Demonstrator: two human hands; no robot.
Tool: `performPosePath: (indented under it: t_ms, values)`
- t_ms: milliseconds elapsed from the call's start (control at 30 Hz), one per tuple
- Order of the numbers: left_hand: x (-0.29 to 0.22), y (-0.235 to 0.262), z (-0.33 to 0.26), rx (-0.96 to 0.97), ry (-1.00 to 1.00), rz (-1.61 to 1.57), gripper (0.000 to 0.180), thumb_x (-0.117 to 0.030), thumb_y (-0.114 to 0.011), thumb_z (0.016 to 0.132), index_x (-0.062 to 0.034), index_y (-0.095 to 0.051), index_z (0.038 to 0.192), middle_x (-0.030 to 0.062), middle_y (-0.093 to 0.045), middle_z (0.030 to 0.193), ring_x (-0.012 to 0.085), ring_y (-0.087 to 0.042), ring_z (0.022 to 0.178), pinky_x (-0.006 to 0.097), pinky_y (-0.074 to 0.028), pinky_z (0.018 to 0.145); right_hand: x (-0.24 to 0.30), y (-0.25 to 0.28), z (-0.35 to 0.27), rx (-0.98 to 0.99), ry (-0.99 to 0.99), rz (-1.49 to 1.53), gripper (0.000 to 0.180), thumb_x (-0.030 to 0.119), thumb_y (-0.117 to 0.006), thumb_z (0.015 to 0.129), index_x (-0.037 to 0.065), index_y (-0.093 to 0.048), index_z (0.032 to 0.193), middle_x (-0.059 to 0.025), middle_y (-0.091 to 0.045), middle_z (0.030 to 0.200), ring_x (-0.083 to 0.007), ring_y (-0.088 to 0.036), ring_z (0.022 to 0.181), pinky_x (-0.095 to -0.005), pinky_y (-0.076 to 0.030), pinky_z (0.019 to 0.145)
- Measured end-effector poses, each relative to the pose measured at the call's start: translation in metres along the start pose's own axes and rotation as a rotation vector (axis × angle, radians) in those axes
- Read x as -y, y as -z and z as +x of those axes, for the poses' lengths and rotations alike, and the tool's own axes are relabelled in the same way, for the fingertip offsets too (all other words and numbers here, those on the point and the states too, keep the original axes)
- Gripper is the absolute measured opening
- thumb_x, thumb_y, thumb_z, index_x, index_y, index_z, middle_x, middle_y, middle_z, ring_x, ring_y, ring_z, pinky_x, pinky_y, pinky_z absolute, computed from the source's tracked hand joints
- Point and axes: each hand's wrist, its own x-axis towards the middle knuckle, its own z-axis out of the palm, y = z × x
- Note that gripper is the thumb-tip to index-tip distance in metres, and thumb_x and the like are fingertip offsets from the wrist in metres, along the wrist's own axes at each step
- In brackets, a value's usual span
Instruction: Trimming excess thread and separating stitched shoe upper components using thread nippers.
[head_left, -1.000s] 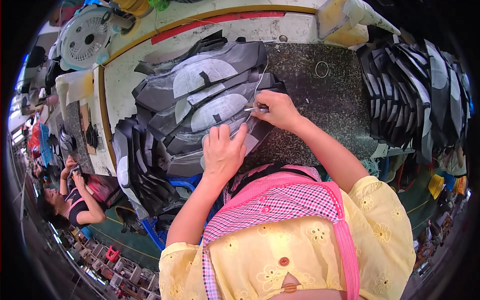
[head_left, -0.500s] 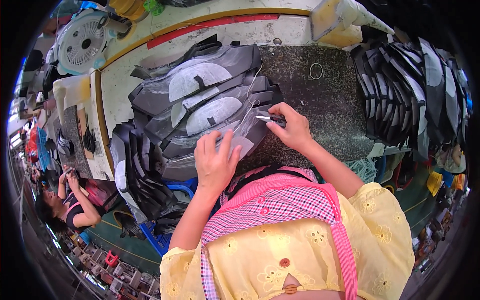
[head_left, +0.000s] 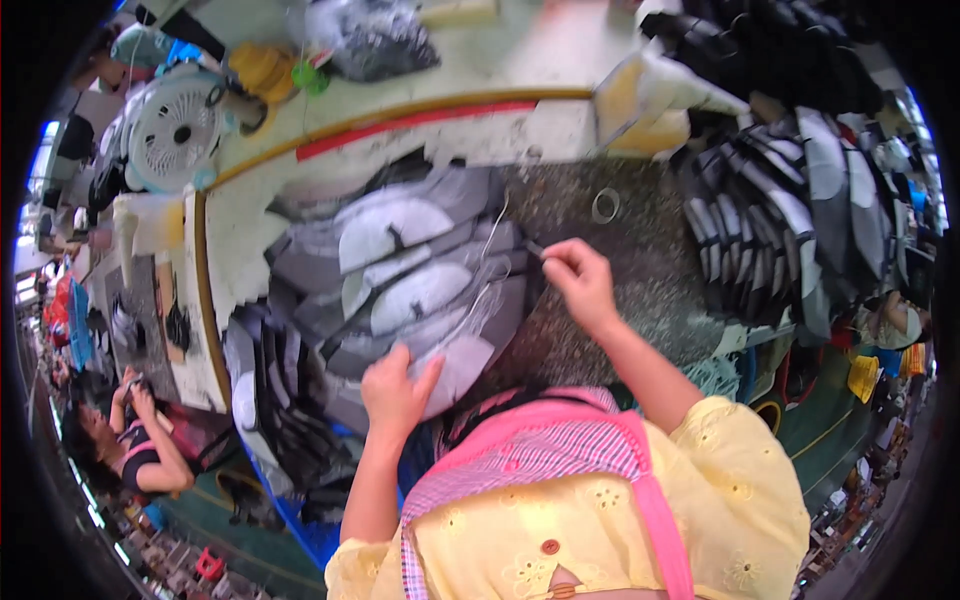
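My left hand [head_left: 393,393] lies on the near edge of a stack of overlapping dark grey panels [head_left: 400,285], its thumb spread from the fingers. Pale half-round patches [head_left: 398,232] show on several panels. A light grey patch [head_left: 462,368] is just right of my left thumb. My right hand [head_left: 583,287] is at the stack's right edge, thumb and forefinger pinched. Between them are small thread snips [head_left: 536,248], mostly hidden and blurred, with a thin dark tip pointing left. A white thread [head_left: 492,240] runs loosely over the panels near it.
A speckled dark board [head_left: 630,260] with a thread ring [head_left: 605,206] lies right of the stack. More panels [head_left: 750,215] stand at the right; others [head_left: 285,390] hang at the left over a blue crate [head_left: 290,520]. A fan [head_left: 175,130] stands far left. Another person [head_left: 150,435] sits lower left.
My left hand has drawn back toward the near edge, its fingers closer together. My right hand has turned the snips, and their pale blade no longer shows. The view has shifted, showing more of the far table.
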Motion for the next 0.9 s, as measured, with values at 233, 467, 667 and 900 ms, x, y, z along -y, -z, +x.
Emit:
performPosePath:
  t_ms: [233,467,667,900]
  values:
    - [-0.015,0.147,0.006,-0.328,-0.330,-0.714,0.049,-0.044,-0.074,0.057,-0.0019,-0.056,0.074,0.0070,-0.054,0.067,0.0174,-0.052,0.062,0.027,-0.038,0.054,-0.034,-0.036,0.006,0.599,0.351,-0.327,0.041,0.029,-0.068,0.071,0.011,-0.058,0.107,-0.0045,-0.054,0.112,-0.0208,-0.055,0.103,-0.0303,-0.044,0.086]
    - [0.281,0.158,-0.037,-0.588,0.554,0.064,0.036,-0.033,-0.050,0.089,-0.0006,-0.054,0.073,0.0114,-0.054,0.066,0.0215,-0.049,0.064,0.035,-0.040,0.061,-0.006,-0.040,-0.003,0.365,0.400,-0.296,0.026,0.018,-0.068,0.071,0.010,-0.061,0.095,-0.0061,-0.060,0.094,-0.0215,-0.061,0.083,-0.0307,-0.048,0.069]
    - [0.302,0.081,-0.042,-0.750,0.606,0.231,0.044,-0.038,-0.049,0.088,0.0030,-0.056,0.104,0.0201,-0.060,0.096,0.0318,-0.055,0.097,0.038,-0.040,0.086,0.009,-0.043,0.023,0.101,0.452,-0.291,0.017,0.009,-0.067,0.072,0.004,-0.060,0.087,-0.0107,-0.059,0.080,-0.0250,-0.060,0.071,-0.0299,-0.047,0.062]
    - [0.216,0.103,-0.068,-0.412,0.448,0.122,0.072,-0.032,-0.071,0.067,-0.0099,-0.041,0.128,0.0191,-0.040,0.130,0.0353,-0.039,0.119,0.041,-0.033,0.097,0.026,-0.058,0.015,0.203,0.414,-0.202,0.007,0.006,-0.063,0.077,0.002,-0.061,0.082,-0.0020,-0.056,0.070,-0.0074,-0.049,0.062,-0.0220,-0.040,0.056]
